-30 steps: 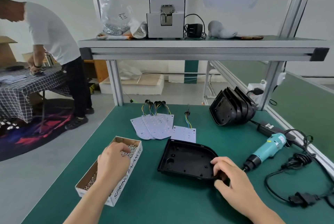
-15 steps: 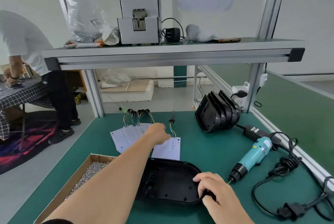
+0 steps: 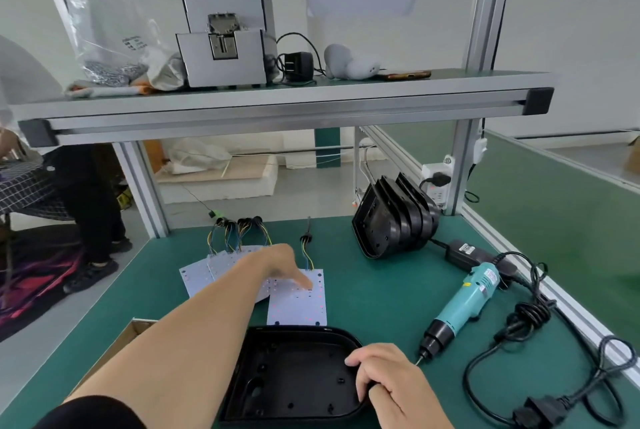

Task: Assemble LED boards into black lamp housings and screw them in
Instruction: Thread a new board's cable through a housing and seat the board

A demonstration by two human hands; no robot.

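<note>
LED board | left hand fingertips pressing | right hand gripping lamp housing rim

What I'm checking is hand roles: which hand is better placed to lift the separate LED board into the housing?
Left. The left hand is stretched out with a fingertip on the LED board, while the right hand grips the housing rim and would have to let go.
</note>
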